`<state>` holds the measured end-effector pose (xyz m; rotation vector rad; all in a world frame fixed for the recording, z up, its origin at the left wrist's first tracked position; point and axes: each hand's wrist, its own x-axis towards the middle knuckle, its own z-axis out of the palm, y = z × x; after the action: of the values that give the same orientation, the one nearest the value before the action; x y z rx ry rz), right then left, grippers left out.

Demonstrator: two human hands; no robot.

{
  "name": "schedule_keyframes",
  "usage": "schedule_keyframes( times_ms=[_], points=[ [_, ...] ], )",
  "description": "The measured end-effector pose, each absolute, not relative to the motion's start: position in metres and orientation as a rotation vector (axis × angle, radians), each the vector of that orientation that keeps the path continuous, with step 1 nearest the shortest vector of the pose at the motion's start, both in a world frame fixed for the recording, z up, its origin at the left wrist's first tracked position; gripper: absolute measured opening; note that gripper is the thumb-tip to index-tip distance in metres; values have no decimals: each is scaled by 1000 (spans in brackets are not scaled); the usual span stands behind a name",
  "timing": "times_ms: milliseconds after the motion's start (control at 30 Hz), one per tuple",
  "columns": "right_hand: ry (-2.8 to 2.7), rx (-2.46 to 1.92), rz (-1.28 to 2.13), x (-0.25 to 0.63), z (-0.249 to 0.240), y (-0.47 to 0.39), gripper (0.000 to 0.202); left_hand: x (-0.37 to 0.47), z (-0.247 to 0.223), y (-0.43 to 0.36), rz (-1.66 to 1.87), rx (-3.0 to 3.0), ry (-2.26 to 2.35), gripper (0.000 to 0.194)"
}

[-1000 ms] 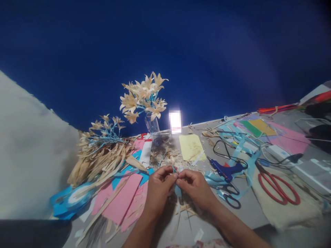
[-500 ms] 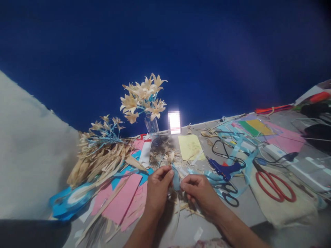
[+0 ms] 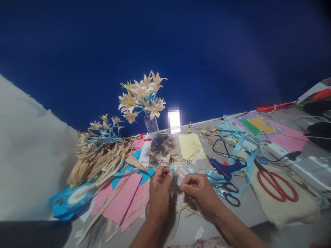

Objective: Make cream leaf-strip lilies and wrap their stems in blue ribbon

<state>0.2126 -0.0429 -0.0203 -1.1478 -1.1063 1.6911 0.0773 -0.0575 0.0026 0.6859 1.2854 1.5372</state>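
Observation:
Low over the middle of the table, my left hand (image 3: 160, 184) is closed in a pinch, with a pale dried-husk flower (image 3: 166, 159) just above its fingertips. Its stem is hidden by the fingers. A light blue ribbon (image 3: 173, 171) shows beside that pinch, between the two hands. Close on the right, my right hand (image 3: 198, 189) is also pinched, its thumb and forefinger at the ribbon's end; the exact grip is hard to see. Beyond the hands, husk scraps (image 3: 157, 156) lie scattered.
A clear vase (image 3: 153, 129) of husk flowers (image 3: 144, 91) stands at the back. On the left are dried husks (image 3: 100, 162) and pink paper (image 3: 121, 199). Rightward lie a blue glue gun (image 3: 223, 168), black-handled scissors (image 3: 231, 199), red-handled scissors (image 3: 278, 186) and yellow paper (image 3: 191, 146).
The ribbon between my hands has turned and shows less of its width. My left hand has shifted slightly right and rotated; the right hand has barely moved.

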Motion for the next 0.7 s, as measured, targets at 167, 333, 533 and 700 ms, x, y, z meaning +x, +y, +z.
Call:
schedule_keyframes(
  times_ms=[167, 333, 533, 700],
  points=[
    [-1174, -1153, 1622, 213, -17, -42, 21, 81, 6, -59, 1524, 728, 1323, 25],
    [-1165, -1158, 1624, 214, -16, -43, 19, 81, 5, -61, 1438, 747, 1288, 25],
    [-1088, -1066, 1761, 216, -27, -44, 30, 80, 2, -59, 1414, 702, 1203, 23],
    [-1155, -949, 1768, 221, -31, -44, 35, 76, 7, -54, 1338, 679, 1101, 26]
  ],
)
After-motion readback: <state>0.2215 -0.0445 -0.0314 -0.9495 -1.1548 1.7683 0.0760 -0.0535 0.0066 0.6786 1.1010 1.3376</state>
